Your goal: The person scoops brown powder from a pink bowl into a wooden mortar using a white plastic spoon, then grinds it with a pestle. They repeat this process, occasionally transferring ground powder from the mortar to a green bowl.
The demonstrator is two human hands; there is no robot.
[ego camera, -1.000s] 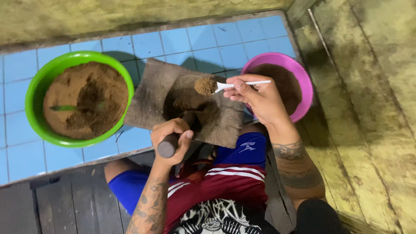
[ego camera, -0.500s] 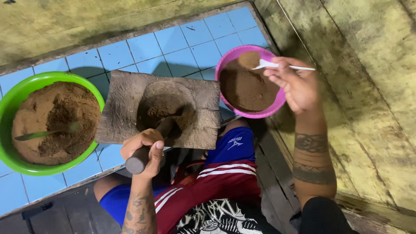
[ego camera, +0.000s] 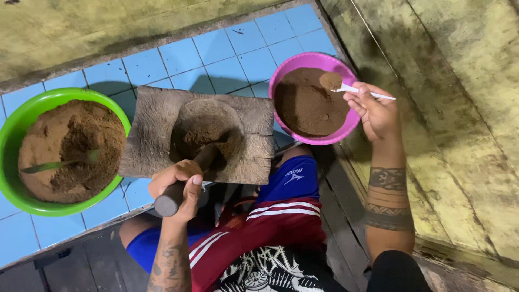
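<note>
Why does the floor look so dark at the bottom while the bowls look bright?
In the head view, light falls from above onto the green bowl, the pink bowl and the blue tiles; the lower floorboards sit in shadow. Everything looks fairly sharp, including the left hand and the right hand; no strong glare shows.

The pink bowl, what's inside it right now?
The pink bowl holds brown powder, with the right hand holding a heaped white spoon above it. The bowl's bottom is covered by powder.

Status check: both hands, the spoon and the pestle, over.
Left hand gripping pestle, tip in stone mortar. Right hand holds white spoon, heaped with brown powder, over pink bowl. Nothing blocking.
</note>
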